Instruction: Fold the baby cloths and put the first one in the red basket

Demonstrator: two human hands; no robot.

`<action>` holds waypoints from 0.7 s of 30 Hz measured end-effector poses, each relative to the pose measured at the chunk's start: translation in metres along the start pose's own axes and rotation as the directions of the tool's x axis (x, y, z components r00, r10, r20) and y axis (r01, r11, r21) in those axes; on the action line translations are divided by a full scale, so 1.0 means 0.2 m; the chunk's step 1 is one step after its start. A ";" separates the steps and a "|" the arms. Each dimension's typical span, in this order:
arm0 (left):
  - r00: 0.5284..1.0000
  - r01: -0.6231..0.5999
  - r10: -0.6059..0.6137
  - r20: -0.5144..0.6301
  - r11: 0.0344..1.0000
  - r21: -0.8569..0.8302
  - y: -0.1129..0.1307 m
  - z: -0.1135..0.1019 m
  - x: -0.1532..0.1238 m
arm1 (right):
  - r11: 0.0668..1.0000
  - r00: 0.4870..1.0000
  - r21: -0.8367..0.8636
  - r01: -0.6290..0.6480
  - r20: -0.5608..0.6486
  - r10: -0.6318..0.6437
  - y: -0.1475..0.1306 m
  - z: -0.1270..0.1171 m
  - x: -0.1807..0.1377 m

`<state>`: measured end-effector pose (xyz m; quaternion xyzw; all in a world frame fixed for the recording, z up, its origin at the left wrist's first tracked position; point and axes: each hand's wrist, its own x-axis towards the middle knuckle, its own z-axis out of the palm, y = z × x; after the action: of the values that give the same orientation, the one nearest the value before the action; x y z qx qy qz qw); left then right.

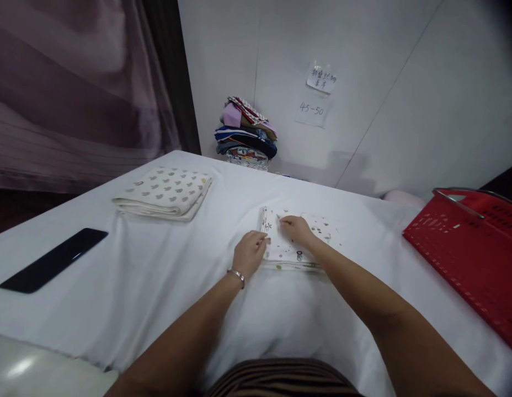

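Observation:
A white cloth [281, 251] with small dark printed figures lies folded into a flat, layered rectangle on the table in front of me. At its left edge is my left hand [250, 252], a bracelet on the wrist, its fingers closed on the cloth's side. My right hand [298, 230] reaches over the top of the same cloth, fingertips pinched together on the upper layer. Part of the cloth is hidden under the right hand and forearm. Further left lies a second folded cloth [169, 190], thicker, white with grey printed shapes; neither hand touches it.
A white sheet [165, 309] covers the table, slightly wrinkled. A dark flat panel [55, 259] rests at the left, and a red plastic basket [471, 242] stands at the right. Behind the far edge rises a stack of folded clothes [245, 135] against the wall, where paper notes [321, 77] hang.

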<state>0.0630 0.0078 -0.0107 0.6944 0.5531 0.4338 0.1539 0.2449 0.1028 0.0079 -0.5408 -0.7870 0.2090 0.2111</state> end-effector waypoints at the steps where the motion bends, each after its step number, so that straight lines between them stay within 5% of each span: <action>1: 0.991 0.137 -0.137 -0.004 0.988 -0.065 -0.03 0.00 0.02 | 0.995 0.998 0.083 -0.059 0.017 0.058 -0.04 0.02 0.00; 3: 0.935 0.354 -0.349 0.062 0.917 -0.182 -0.09 0.01 0.04 | 0.961 0.981 0.207 -0.183 0.105 0.164 -0.12 0.05 0.01; 6: 0.880 0.474 -0.452 0.145 0.838 -0.270 -0.13 0.04 0.05 | 0.914 0.937 0.256 -0.314 0.237 0.255 -0.20 0.07 0.02; 21: 0.873 0.484 -0.458 0.167 0.777 -0.402 -0.13 0.09 0.03 | 0.902 0.876 0.113 -0.417 0.313 0.366 -0.31 0.09 0.05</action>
<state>0.0608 0.0259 -0.0366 0.4948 0.5940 0.4720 0.4237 0.1840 0.0894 0.0293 -0.6326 -0.6610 0.3919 0.0962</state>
